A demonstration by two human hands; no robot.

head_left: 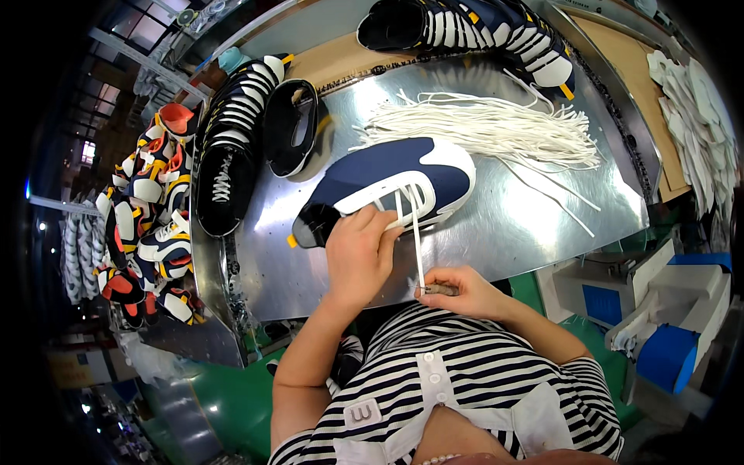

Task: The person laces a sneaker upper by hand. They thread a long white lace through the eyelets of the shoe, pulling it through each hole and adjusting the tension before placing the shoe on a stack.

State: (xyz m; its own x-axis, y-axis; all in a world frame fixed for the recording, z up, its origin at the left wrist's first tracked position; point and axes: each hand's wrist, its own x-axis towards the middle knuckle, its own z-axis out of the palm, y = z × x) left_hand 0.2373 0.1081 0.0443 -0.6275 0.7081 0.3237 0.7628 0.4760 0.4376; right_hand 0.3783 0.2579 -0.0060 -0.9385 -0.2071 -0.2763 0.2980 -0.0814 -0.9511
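Observation:
A navy and white shoe upper (380, 167) lies on its side on the metal table, toe to the right and dark collar to the left. My left hand (360, 252) grips it by the edge of the lace opening, fingers closed. From the eyelets a white shoelace (418, 240) runs taut down to my right hand (469, 293), which pinches it near the table's front edge. Something brownish (440, 290) shows at the right fingers; whether it is a tool or a finger wrap I cannot tell. Part of the lace opening is hidden behind my left fingers.
A bundle of loose white laces (488, 128) lies beyond the shoe upper. Nested uppers form a row (232, 132) at left and another (473, 31) at the back. One black upper (291, 128) stands beside the left row. Raised metal rims edge the table (535, 232).

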